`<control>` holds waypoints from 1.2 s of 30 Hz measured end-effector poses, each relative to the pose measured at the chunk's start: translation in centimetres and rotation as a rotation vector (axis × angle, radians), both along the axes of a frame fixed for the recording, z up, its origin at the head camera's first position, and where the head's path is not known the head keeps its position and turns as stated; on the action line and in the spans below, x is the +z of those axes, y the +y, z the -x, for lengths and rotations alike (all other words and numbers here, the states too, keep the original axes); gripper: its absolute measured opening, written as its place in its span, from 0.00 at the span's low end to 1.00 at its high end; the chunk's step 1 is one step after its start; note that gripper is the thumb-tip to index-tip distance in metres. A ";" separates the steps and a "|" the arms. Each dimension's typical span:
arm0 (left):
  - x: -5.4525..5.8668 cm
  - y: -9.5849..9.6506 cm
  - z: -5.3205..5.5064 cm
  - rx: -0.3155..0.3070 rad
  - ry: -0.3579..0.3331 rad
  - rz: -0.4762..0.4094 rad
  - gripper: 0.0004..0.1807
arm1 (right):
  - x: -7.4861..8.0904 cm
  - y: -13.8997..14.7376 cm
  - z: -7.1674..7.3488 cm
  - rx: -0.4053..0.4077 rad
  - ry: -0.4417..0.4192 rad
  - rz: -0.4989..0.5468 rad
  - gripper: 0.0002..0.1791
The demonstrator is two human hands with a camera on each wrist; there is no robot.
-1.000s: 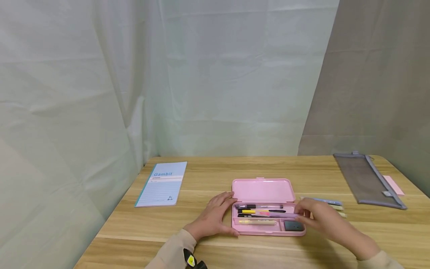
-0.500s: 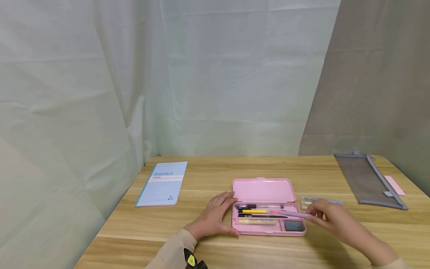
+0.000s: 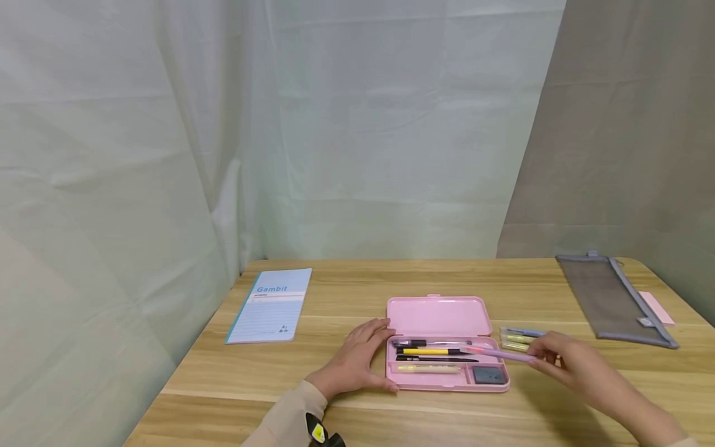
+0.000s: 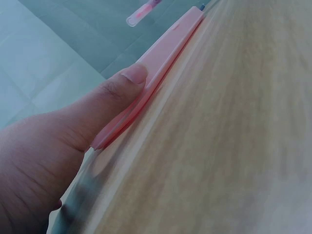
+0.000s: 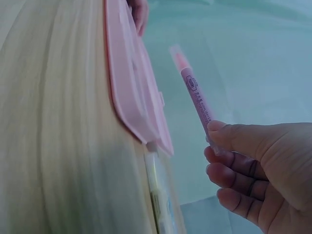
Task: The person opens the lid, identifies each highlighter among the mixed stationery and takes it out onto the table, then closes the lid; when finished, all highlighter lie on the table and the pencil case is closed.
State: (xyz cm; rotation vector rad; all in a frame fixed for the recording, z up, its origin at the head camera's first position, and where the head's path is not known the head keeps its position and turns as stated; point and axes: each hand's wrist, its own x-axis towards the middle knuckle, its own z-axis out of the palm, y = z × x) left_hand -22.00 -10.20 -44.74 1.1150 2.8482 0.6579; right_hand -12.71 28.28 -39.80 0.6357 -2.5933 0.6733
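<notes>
A pink pencil case point(image 3: 439, 316) lies on the table with its lid folded back. My left hand point(image 3: 357, 357) holds its left end, thumb along the front wall and fingers by the lid's corner. In the right wrist view, my right hand point(image 5: 258, 168) pinches a purple highlighter point(image 5: 199, 100) by one end between thumb and fingers. Its pink tip under a clear cap points left, over the case. Inside the case are a clear pen point(image 3: 441, 343) with a black cap, a yellow-and-black pen point(image 3: 427, 351), a black pen point(image 3: 430, 359), a pale yellow highlighter point(image 3: 427, 369) and a dark eraser point(image 3: 488, 375).
Several pale highlighters point(image 3: 516, 339) lie right of the case, partly behind my right hand. A grey mesh pouch point(image 3: 611, 304) and a pink slip point(image 3: 656, 308) are farther right. A light blue notebook point(image 3: 270, 305) lies at the left, and curtains hang behind the table.
My right hand has drawn the purple highlighter to the right, from low over the pens toward the case's right edge. The left hand has stayed in place on the case.
</notes>
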 end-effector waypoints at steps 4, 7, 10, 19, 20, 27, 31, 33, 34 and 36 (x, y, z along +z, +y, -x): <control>0.0 0.0 -0.1 0.003 -0.006 -0.002 0.55 | -0.2 0.8 -0.2 -0.009 -0.019 -0.008 0.11; 0.0 0.1 -0.2 0.002 -0.002 -0.004 0.55 | -0.4 1.3 -0.2 -0.016 0.002 0.002 0.12; 0.1 0.1 -0.2 -0.004 0.004 -0.011 0.55 | -0.4 1.8 -0.3 -0.029 0.029 0.003 0.12; -0.1 0.1 -0.1 -0.011 0.027 -0.014 0.55 | -1.0 3.0 -0.7 -0.084 0.020 -0.005 0.11; -0.1 0.1 -0.1 -0.015 0.031 -0.013 0.55 | -1.1 3.1 -0.8 -0.088 0.021 -0.005 0.10; 0.2 0.0 -0.1 -0.012 0.010 -0.014 0.54 | -1.4 3.9 -0.9 -0.117 0.038 -0.005 0.07; 0.2 0.0 -0.1 -0.015 0.011 -0.016 0.54 | -1.8 4.4 -1.0 -0.124 0.015 0.009 0.07; 0.1 0.0 0.0 -0.016 0.015 -0.017 0.54 | -2.0 4.7 -1.1 -0.125 0.011 0.017 0.07; 0.1 0.0 0.0 -0.017 0.017 -0.019 0.54 | -2.1 4.8 -1.1 -0.127 0.011 0.020 0.07; 0.1 0.0 0.0 -0.018 0.021 -0.019 0.54 | -2.3 5.1 -1.1 -0.128 0.013 0.027 0.07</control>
